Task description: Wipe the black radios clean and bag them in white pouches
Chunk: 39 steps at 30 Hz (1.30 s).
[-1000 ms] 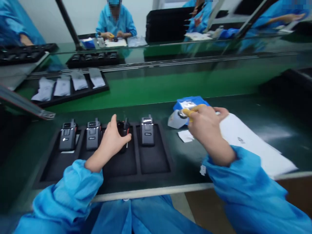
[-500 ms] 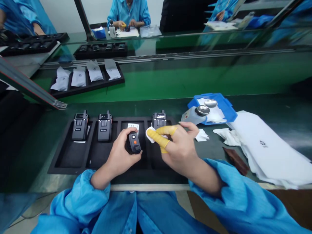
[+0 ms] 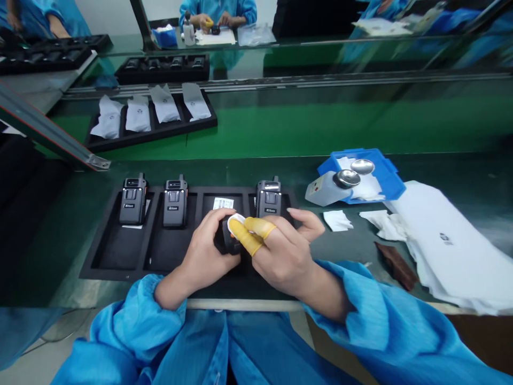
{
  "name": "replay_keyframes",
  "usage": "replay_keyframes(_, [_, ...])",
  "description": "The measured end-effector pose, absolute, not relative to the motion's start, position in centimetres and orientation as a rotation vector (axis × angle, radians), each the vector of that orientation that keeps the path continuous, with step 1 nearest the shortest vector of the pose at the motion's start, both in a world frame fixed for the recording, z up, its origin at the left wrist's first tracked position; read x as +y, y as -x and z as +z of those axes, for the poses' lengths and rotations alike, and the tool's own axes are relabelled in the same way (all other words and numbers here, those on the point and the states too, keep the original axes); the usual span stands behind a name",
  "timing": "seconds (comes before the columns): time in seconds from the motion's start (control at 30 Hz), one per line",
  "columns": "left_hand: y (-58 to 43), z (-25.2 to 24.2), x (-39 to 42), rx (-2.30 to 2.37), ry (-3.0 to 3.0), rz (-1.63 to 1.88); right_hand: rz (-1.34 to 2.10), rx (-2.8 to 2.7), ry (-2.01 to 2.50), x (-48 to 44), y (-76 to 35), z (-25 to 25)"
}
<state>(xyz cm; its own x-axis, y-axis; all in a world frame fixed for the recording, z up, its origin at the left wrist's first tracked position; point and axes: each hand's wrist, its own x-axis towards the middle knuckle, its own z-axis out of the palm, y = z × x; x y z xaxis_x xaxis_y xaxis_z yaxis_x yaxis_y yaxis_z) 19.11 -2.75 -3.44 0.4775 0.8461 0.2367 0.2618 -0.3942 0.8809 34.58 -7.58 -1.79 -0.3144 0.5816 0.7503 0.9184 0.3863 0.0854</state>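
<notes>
Between thumb and fingers, my left hand (image 3: 208, 251) grips a black two-way radio (image 3: 231, 245) with its buttoned side toward me. My right hand (image 3: 282, 251), with yellow finger cots on some fingers, pinches a white wipe (image 3: 235, 222) against that radio's upper part. The fingertips and wipe hide most of its buttons. Below both hands lies a black compartment tray (image 3: 112, 277). Three more radios rest in it: one at the left (image 3: 133, 200), one beside it (image 3: 175, 203), and one at the right (image 3: 269, 199). A white label (image 3: 223, 203) shows in the compartment behind my left hand.
A clear bottle (image 3: 326, 190) with a metal cap leans by a blue bin (image 3: 390, 179) of white wipes. White bags (image 3: 452, 240), crumpled wipes (image 3: 385, 224) and a brown piece (image 3: 396, 264) lie right. Behind stands a tray of white packets (image 3: 154, 131). Co-workers sit across the glass.
My right hand has moved left and brought the wipe onto the radio, covering its orange button in part. My left hand keeps its grip. The view has shifted slightly.
</notes>
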Motion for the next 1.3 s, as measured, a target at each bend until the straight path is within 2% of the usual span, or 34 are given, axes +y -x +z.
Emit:
replay_keyframes(0.2, [-19.1,-3.4,-2.8,0.919,-1.934,0.896,-0.653,-1.976,1.356,-7.5,-35.0,-1.4])
replay_keyframes(0.77, [-18.9,-3.4,-2.6,0.894,-1.924,0.88,-0.283,-2.091,1.202,-6.7,-36.4,-1.4])
replay_keyframes(1.3, [-18.9,-3.5,-2.7,0.932,-1.97,0.901,-0.667,-1.915,1.346,-7.5,-33.1,-1.9])
